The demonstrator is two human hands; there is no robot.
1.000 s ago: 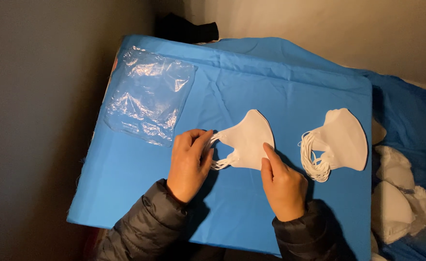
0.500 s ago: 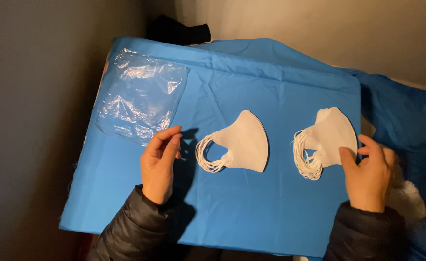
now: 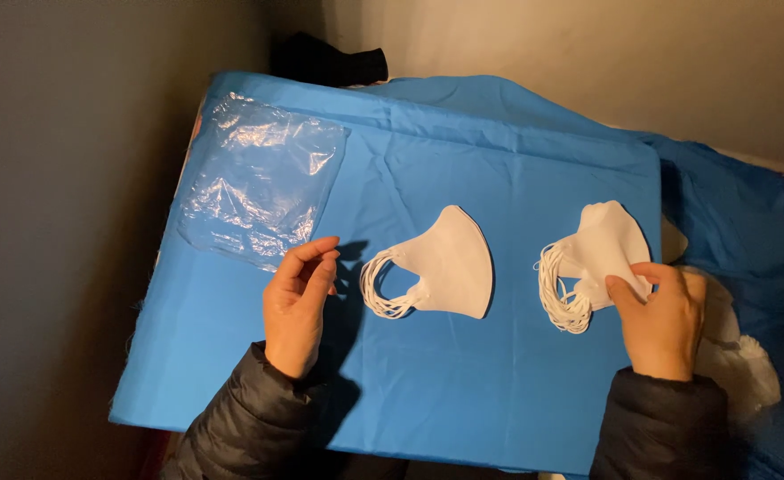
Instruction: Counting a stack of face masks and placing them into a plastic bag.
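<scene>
Right hand: the right hand (image 3: 668,320) rests at the right edge of the counter (image 3: 499,160), dark padded sleeve (image 3: 663,427) behind it, thumb and fingers (image 3: 625,292) closed on the lower right edge of the stack of white masks (image 3: 601,249).
Stack of white masks: it lies flat on the blue cloth (image 3: 463,391) at the right side of the counter, folded side pointing up, its bundle of white ear loops (image 3: 561,298) spilling out to the left and down.
Left hand: the left hand (image 3: 299,302) hovers over the cloth at the left of centre, palm turned inward; its fingers (image 3: 316,258) are loosely curled and slightly apart, holding nothing, casting a shadow to the right.
Single white mask: 1 folded white mask (image 3: 450,262) lies flat in the middle of the counter, between the 2 hands, just to the right of the left hand and apart from it, ear loops bunched at its left side.
Clear plastic bag: a crinkled clear plastic bag (image 3: 259,182) lies flat at the far left corner of the counter, just above the left hand, not touched.
Cloth: the blue cloth covers the whole counter and drapes on to the right.
White bundle: more white material (image 3: 748,364) lies off the right edge, partly hidden behind the right hand.
Dark object: a black item (image 3: 330,62) sits at the far edge against the wall; what it is cannot be told.
</scene>
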